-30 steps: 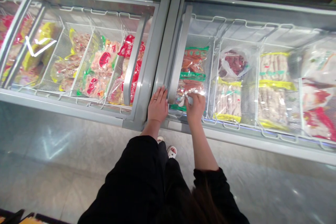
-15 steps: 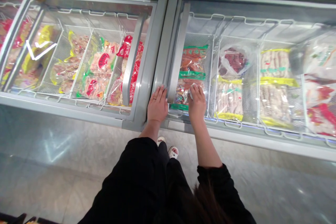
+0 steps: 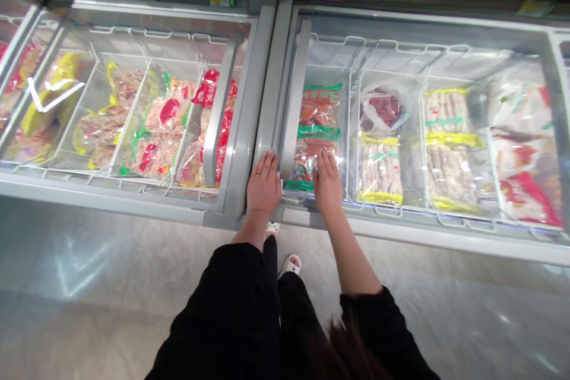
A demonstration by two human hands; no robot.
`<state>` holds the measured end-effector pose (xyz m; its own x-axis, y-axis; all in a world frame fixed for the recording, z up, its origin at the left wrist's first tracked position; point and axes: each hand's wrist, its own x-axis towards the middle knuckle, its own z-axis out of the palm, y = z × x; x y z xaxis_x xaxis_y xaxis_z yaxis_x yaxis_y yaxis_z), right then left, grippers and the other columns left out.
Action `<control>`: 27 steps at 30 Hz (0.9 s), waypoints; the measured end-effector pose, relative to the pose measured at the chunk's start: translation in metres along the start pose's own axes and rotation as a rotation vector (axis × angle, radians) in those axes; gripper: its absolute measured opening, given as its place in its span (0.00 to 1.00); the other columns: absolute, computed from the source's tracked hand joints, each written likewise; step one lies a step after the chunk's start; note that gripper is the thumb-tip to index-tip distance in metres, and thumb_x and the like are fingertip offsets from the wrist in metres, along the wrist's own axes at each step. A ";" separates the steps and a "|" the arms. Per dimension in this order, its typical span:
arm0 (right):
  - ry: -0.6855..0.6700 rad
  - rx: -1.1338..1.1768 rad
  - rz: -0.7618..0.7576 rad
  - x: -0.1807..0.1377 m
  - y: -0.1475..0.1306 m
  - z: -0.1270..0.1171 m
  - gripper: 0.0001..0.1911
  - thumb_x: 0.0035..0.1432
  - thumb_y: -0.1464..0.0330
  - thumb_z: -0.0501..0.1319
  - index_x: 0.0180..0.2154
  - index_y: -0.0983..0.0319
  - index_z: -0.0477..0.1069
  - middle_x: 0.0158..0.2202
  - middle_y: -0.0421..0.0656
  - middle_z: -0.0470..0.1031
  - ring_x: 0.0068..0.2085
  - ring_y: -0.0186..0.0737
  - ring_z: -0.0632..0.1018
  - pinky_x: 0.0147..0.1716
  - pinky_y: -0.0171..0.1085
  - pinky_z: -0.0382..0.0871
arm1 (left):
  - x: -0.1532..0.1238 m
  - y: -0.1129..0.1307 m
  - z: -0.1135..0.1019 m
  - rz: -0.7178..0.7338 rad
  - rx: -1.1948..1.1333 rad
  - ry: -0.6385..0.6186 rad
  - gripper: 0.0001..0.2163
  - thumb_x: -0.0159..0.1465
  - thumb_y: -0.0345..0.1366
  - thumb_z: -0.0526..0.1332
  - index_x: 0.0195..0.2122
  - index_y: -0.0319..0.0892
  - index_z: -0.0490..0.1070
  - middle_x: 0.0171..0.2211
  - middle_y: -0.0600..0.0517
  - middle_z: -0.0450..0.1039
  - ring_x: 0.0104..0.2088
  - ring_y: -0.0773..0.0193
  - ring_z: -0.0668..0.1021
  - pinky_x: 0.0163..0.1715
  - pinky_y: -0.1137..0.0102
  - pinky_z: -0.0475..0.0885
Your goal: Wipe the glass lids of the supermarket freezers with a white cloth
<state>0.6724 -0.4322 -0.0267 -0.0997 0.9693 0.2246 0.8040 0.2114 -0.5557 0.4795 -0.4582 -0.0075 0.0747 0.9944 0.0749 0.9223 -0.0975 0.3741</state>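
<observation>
Freezer lid [image 3: 445, 59] above glossy grey floor [image 3: 89, 285]

Two chest freezers stand side by side on the pale floor [image 3: 89, 285] before you, with wire baskets under glass lids. In the right freezer [image 3: 401, 231], the leftmost basket [image 3: 351, 130] holds green-banded packs [image 3: 318, 110]. Beside it a clear bag of dark meat [image 3: 380, 107] lies behind a yellow-banded pack [image 3: 380, 169], and red-and-white packs [image 3: 521, 190] lie farther right. The left freezer [image 3: 111, 199] holds red packs [image 3: 211, 89], pink packs [image 3: 162, 116] and yellow packs [image 3: 44, 101]. Your left hand [image 3: 263, 184] lies flat on the grey frame [image 3: 249, 130] between the two. Your right hand [image 3: 328, 181], fingers [image 3: 327, 160] straight, rests over the near green-banded pack; whether it lies on glass or on wrap is unclear.
</observation>
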 end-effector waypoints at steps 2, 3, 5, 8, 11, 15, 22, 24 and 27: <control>0.020 0.018 0.001 0.019 -0.011 0.016 0.30 0.67 0.76 0.50 0.69 0.63 0.60 0.69 0.52 0.63 0.72 0.52 0.59 0.68 0.60 0.61 | 0.000 0.000 0.000 0.010 0.008 0.015 0.38 0.73 0.31 0.48 0.74 0.56 0.20 0.74 0.56 0.44 0.73 0.62 0.51 0.72 0.53 0.57; 0.009 0.032 -0.016 0.025 -0.017 0.023 0.31 0.66 0.77 0.50 0.69 0.61 0.60 0.69 0.50 0.64 0.72 0.50 0.59 0.69 0.59 0.61 | 0.000 0.000 0.000 0.017 0.011 0.018 0.37 0.73 0.31 0.47 0.73 0.55 0.19 0.74 0.55 0.43 0.73 0.62 0.51 0.72 0.54 0.57; -0.045 0.054 -0.072 0.024 -0.028 0.030 0.32 0.66 0.78 0.50 0.69 0.58 0.60 0.69 0.46 0.64 0.72 0.47 0.60 0.69 0.57 0.61 | 0.000 -0.001 0.000 0.027 0.010 0.026 0.37 0.74 0.31 0.47 0.73 0.53 0.18 0.74 0.55 0.43 0.73 0.63 0.50 0.72 0.56 0.57; -0.133 0.047 -0.142 0.000 -0.028 0.019 0.31 0.66 0.78 0.50 0.68 0.59 0.60 0.69 0.46 0.65 0.71 0.46 0.60 0.69 0.55 0.63 | -0.001 -0.002 0.000 0.037 -0.010 0.025 0.37 0.74 0.32 0.46 0.73 0.53 0.16 0.75 0.56 0.41 0.73 0.63 0.49 0.73 0.57 0.55; -0.147 0.019 -0.133 -0.021 -0.011 -0.001 0.32 0.66 0.78 0.50 0.68 0.57 0.61 0.68 0.45 0.65 0.71 0.45 0.61 0.68 0.55 0.64 | -0.003 -0.006 -0.003 0.037 -0.049 0.011 0.38 0.74 0.33 0.46 0.71 0.55 0.13 0.75 0.58 0.41 0.73 0.63 0.50 0.73 0.56 0.55; -0.027 -0.014 -0.028 0.003 0.002 0.000 0.34 0.63 0.79 0.51 0.69 0.57 0.60 0.69 0.46 0.64 0.71 0.49 0.60 0.67 0.60 0.65 | 0.000 -0.012 -0.011 0.045 -0.113 -0.008 0.37 0.75 0.33 0.44 0.71 0.57 0.11 0.75 0.59 0.41 0.73 0.66 0.51 0.73 0.58 0.56; -0.055 0.019 -0.097 0.039 -0.028 0.023 0.32 0.65 0.79 0.50 0.68 0.57 0.62 0.69 0.44 0.64 0.71 0.44 0.61 0.69 0.53 0.63 | 0.071 -0.008 -0.033 0.280 -0.123 -0.036 0.28 0.75 0.32 0.45 0.76 0.45 0.41 0.75 0.51 0.45 0.74 0.64 0.50 0.74 0.61 0.49; -0.118 -0.025 -0.144 0.023 -0.025 0.013 0.31 0.66 0.78 0.50 0.68 0.58 0.61 0.69 0.45 0.64 0.71 0.44 0.61 0.69 0.52 0.63 | 0.103 -0.009 -0.036 0.342 -0.104 -0.040 0.26 0.74 0.32 0.45 0.74 0.39 0.49 0.75 0.48 0.47 0.74 0.62 0.51 0.74 0.62 0.48; -0.153 -0.114 -0.125 0.000 -0.007 -0.007 0.30 0.69 0.77 0.48 0.69 0.60 0.59 0.69 0.47 0.64 0.71 0.45 0.61 0.68 0.53 0.64 | 0.139 -0.013 -0.032 0.466 -0.086 -0.068 0.25 0.74 0.32 0.47 0.72 0.36 0.52 0.74 0.47 0.49 0.74 0.62 0.51 0.73 0.61 0.48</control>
<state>0.6707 -0.4341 -0.0173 -0.2832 0.9462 0.1569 0.8400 0.3236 -0.4355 0.4655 -0.3197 0.0274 0.4998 0.8443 0.1936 0.7503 -0.5336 0.3903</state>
